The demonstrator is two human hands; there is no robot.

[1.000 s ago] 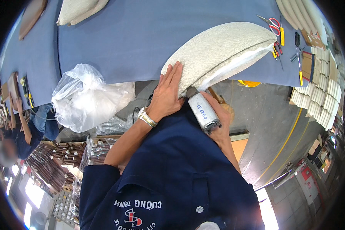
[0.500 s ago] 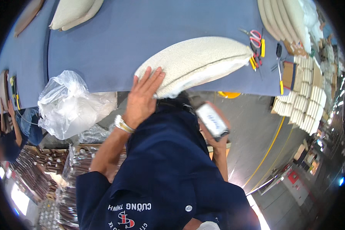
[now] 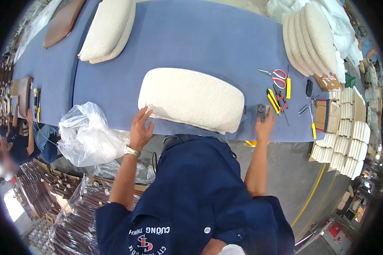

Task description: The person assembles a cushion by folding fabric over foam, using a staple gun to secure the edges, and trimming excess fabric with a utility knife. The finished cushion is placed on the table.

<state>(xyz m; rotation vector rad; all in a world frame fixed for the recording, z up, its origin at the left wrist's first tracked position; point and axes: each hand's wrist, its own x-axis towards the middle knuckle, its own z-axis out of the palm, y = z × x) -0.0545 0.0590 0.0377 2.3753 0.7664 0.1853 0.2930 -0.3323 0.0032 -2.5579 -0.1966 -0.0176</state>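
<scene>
A cream upholstered cushion point(image 3: 191, 98) lies flat on the blue-covered table, its fabric top facing up. At its near left corner is my left hand point(image 3: 141, 131), fingers spread, the fingertips at the cushion's edge. To the right of the cushion, my right hand point(image 3: 265, 126) is closed around a grey tool point(image 3: 263, 111) whose kind I cannot make out. The tool is at the table, apart from the cushion. Red-handled scissors point(image 3: 278, 77), a yellow cutter point(image 3: 273, 101), pliers point(image 3: 281, 98) and a yellow-handled screwdriver point(image 3: 288, 87) lie just beyond my right hand.
Cream cushions point(image 3: 306, 40) are stacked at the far right, others point(image 3: 108, 32) at the far left. A clear plastic bag point(image 3: 87, 134) hangs at the near edge. Another long screwdriver point(image 3: 310, 106) lies at the right. A person point(image 3: 23, 140) works at the left.
The cushion has gone from tilted on edge to flat on the table. My left hand has shifted left off its surface. My right hand has brought the tool up from beside my body to the table.
</scene>
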